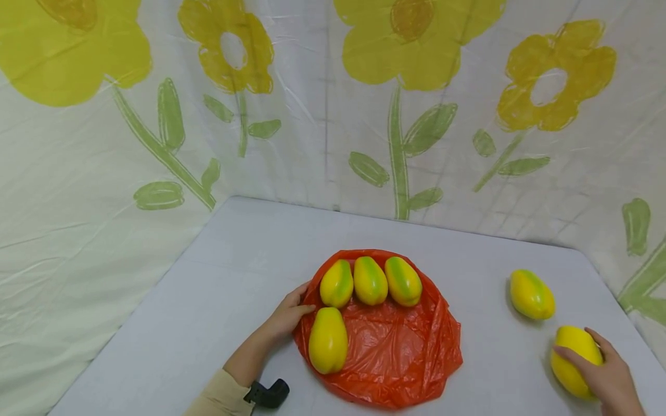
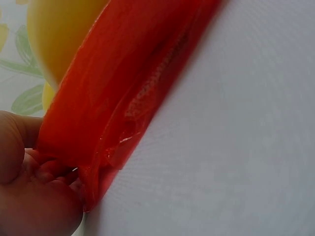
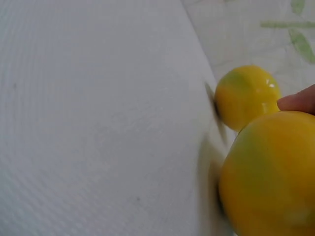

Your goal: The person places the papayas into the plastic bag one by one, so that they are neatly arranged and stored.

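Note:
A red plastic bag (image 1: 390, 352) lies spread on the table with its rim turned up. Three yellow-green papayas, one of them the middle papaya (image 1: 370, 281), sit in a row along its far side, and a yellower papaya (image 1: 328, 341) lies at its near left. My left hand (image 1: 285, 315) grips the bag's left rim, thumb inside and fingers outside; the left wrist view shows the red film (image 2: 93, 98) pinched there. At the right, my right hand (image 1: 609, 370) holds another papaya (image 1: 569, 361) between thumb and fingers. Close up, that papaya (image 3: 270, 172) fills the right wrist view's corner.
One more papaya (image 1: 532, 294) lies on the white table (image 1: 250, 248) just beyond the right hand. Behind the table hangs a pale curtain (image 1: 312, 144) printed with yellow flowers. A black wrist mount (image 1: 267, 394) sits at the left sleeve.

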The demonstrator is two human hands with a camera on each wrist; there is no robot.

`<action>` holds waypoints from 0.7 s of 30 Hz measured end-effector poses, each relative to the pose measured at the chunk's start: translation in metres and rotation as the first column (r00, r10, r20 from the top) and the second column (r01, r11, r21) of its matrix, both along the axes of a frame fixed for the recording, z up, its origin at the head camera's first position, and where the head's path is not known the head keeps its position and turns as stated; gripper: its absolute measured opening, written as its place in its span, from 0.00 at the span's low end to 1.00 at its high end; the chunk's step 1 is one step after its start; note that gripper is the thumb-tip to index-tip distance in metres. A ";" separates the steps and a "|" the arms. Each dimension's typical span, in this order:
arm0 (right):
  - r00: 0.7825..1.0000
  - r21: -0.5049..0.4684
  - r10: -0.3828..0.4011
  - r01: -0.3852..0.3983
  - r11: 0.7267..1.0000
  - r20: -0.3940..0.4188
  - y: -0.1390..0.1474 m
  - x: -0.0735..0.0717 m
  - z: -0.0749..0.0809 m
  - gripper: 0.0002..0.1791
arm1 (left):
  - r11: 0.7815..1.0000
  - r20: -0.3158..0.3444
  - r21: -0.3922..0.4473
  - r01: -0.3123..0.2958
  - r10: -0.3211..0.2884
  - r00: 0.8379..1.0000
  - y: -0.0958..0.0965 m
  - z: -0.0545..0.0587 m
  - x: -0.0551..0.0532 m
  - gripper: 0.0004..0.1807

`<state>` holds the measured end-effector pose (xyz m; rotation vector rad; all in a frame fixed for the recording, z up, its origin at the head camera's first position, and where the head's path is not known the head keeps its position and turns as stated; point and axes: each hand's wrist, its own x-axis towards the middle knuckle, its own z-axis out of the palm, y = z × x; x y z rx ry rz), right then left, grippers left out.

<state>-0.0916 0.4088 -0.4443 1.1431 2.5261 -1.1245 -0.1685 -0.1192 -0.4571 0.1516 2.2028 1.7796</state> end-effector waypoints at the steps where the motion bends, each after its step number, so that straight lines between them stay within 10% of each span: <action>1: 1.000 0.006 0.003 -0.003 1.000 -0.003 -0.001 0.000 0.001 0.58 | 1.000 0.000 0.002 0.000 0.000 1.000 0.000 0.000 0.000 0.28; 21: 0.999 0.074 0.044 -0.045 0.996 0.018 -0.009 -0.001 0.003 0.56 | 1.000 0.013 -0.009 -0.018 0.018 1.000 0.002 0.001 0.001 0.29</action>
